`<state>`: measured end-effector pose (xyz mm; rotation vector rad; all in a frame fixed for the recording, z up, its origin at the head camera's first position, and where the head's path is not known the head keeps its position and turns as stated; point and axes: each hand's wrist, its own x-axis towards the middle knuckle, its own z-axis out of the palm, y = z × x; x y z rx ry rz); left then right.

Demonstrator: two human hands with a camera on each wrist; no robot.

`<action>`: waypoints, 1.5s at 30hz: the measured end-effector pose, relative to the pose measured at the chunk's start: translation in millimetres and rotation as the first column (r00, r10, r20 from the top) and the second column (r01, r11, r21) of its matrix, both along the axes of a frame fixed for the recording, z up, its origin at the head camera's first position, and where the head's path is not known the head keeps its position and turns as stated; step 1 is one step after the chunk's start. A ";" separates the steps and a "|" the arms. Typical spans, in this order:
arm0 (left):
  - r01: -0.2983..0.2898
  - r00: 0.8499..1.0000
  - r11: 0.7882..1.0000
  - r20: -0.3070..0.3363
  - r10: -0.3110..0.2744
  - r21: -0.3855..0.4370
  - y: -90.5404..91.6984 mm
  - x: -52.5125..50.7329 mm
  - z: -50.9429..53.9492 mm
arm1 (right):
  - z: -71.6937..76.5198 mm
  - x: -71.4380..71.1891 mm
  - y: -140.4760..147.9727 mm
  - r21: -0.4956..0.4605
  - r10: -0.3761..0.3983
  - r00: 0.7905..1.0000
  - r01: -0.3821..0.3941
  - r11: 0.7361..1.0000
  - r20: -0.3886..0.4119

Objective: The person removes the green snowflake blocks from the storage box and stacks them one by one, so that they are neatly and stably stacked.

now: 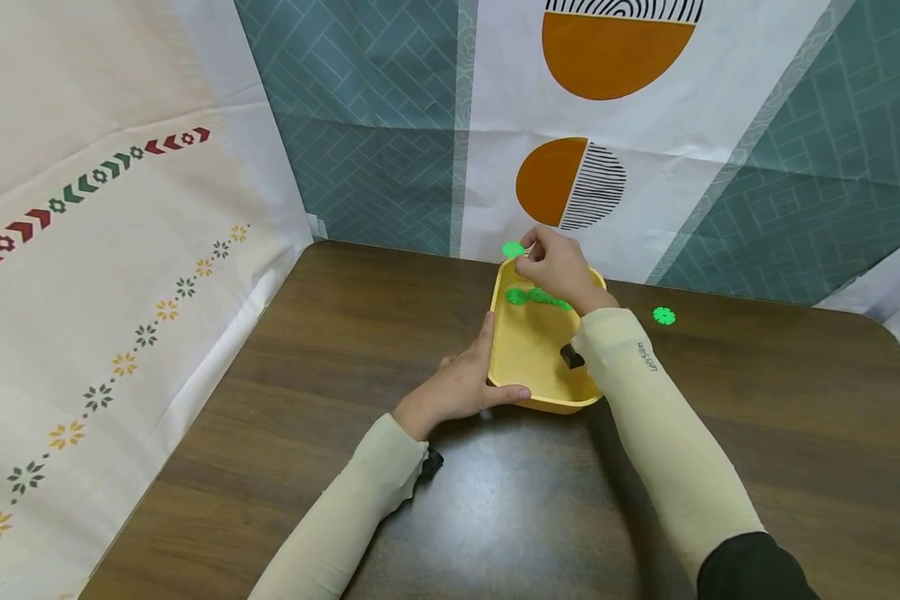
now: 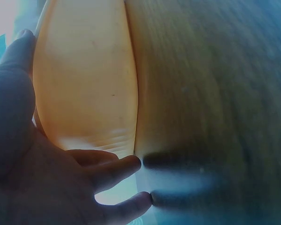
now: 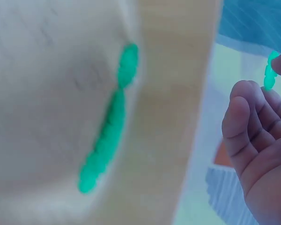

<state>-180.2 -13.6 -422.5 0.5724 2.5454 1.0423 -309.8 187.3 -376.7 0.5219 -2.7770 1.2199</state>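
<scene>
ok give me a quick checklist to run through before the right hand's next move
1. Round, green, plastic-looking disc secure: ok, the right hand pinches it.
2. Yellow, rounded-rectangular, plastic-looking tray steadied: ok, the left hand touches its near left corner.
3. Pinched disc joined to the row of small green pieces in the tray: not ok, they are apart.
4. Pieces in that row linked to one another: cannot tell, too blurred up close.
5. All green discs inside the tray: not ok, a loose green flower-edged disc lies right of it on the brown wood-grain table.
</scene>
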 end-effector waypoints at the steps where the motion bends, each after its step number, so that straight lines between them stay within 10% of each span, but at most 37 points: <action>1: -0.001 1.000 1.000 0.002 0.001 0.000 0.1 0.0 0.3 | 4.0 1.0 3.6 -0.007 -0.006 1.000 0.006 1.000 0.008; 18: -0.007 1.000 1.000 0.007 0.007 -0.020 0.3 1.4 1.6 | 22.2 8.9 66.8 -0.069 -0.107 0.990 0.114 0.991 0.088; 27: -0.008 1.000 1.000 0.005 0.008 -0.018 -0.1 2.1 2.5 | -8.9 18.4 108.0 0.109 -0.159 0.981 0.147 0.983 0.110; 45: -0.011 1.000 0.999 0.011 0.011 -0.035 -1.1 1.2 1.2 | -23.7 28.9 136.4 0.035 -0.113 0.964 0.108 0.994 0.239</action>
